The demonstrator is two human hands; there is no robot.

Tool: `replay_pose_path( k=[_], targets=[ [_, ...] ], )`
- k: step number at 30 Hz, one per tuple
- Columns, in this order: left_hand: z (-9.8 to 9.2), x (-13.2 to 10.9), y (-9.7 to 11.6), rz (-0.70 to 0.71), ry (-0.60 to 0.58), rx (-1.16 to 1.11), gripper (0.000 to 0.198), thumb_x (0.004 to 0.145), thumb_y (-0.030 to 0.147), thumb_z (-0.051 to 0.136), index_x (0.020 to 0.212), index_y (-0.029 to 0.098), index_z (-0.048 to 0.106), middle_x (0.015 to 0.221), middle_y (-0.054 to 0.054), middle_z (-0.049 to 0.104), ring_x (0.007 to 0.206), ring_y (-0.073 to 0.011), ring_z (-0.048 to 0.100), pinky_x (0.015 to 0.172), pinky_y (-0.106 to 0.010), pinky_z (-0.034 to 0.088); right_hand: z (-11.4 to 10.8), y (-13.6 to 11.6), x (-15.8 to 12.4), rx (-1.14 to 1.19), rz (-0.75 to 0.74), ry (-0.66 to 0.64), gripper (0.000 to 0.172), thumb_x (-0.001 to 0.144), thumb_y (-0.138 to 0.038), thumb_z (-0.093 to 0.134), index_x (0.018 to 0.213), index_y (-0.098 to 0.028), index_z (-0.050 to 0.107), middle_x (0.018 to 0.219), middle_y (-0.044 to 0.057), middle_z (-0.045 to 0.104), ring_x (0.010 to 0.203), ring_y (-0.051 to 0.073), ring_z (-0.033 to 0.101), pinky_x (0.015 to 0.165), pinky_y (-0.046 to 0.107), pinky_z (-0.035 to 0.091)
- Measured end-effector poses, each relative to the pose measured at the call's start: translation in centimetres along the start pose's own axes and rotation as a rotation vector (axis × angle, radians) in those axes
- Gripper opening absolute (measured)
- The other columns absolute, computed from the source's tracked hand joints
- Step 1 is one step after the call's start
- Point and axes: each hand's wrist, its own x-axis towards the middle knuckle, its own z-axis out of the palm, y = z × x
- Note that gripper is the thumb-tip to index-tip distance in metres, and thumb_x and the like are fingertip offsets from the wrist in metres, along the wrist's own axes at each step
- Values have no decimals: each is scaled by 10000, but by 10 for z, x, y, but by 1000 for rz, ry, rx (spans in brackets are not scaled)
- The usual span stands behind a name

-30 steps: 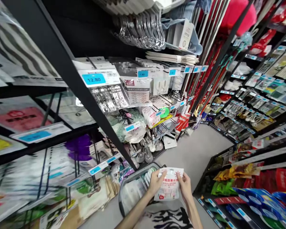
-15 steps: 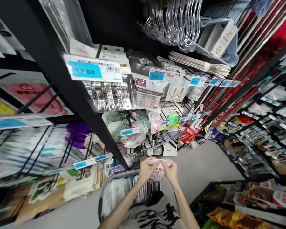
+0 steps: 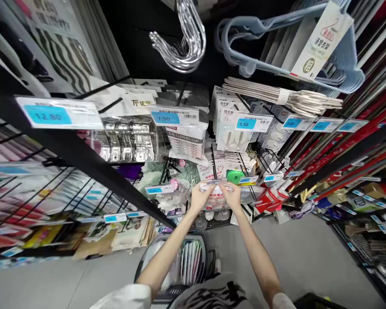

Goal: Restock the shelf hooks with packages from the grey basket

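Both my hands are stretched out to a peg rack of packets. My left hand [image 3: 201, 198] and my right hand [image 3: 232, 195] pinch the top edge of a small white packet with red print [image 3: 216, 200], one hand at each upper corner. The packet hangs just below a row of like packets [image 3: 212, 170] and next to a green round item [image 3: 234, 176]. Beneath my arms on the floor stands a grey shopping basket [image 3: 176, 266] with several flat packets standing upright in it.
A black shelf post [image 3: 83, 156] slants across the left. Blue price tags [image 3: 246, 123] line the pegs. Metal hangers [image 3: 183, 43] and pale blue hangers [image 3: 260, 47] hang overhead. Red-handled goods [image 3: 270, 199] and more shelving fill the right. Grey floor lies below.
My head turned to face the rack. Both hands carried the white packet up and forward, from above the basket to the pegs.
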Motion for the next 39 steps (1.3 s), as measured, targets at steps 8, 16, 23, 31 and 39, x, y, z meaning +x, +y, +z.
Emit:
replay_pose_path(
  k=[8, 16, 23, 31, 39],
  targets=[
    [3, 18, -7, 58, 110, -1, 267, 663, 220, 713, 914, 137, 750, 917, -84, 780, 853, -241, 714, 813, -348, 558, 7, 8, 29, 130, -42, -74, 219, 683, -201, 601, 824, -166, 764, 838, 60, 778, 814, 237, 708, 831, 353, 568],
    [3, 33, -5, 63, 100, -54, 230, 696, 223, 727, 899, 115, 737, 880, -100, 775, 809, -243, 711, 760, -331, 557, 12, -1, 41, 101, -57, -83, 161, 756, -247, 644, 820, -171, 771, 829, 67, 773, 813, 241, 702, 806, 346, 559],
    [5, 31, -1, 292, 206, 180, 474, 836, 216, 684, 1293, 150, 578, 1216, -142, 683, 1157, -264, 642, 1046, -413, 482, 25, 9, 58, 60, -12, -34, 271, 819, -420, 701, 794, -151, 730, 779, 62, 737, 730, 213, 645, 729, 320, 512],
    [5, -28, -7, 466, 228, 518, 480, 875, 109, 584, 1342, 207, 524, 1501, -158, 435, 1436, -297, 393, 1195, -537, 332, 36, 22, 82, -56, -63, 45, 307, 810, -462, 659, 801, -163, 726, 822, 79, 757, 761, 226, 676, 771, 333, 528],
    [-44, -205, -124, 22, -439, 503, 336, 882, 88, 477, 1157, 212, 625, 1331, -123, 581, 1291, -232, 546, 1111, -403, 450, 42, 34, 98, -178, -102, 75, 366, 856, -446, 604, 939, -118, 742, 813, 95, 739, 778, 233, 664, 800, 374, 544]
  ],
)
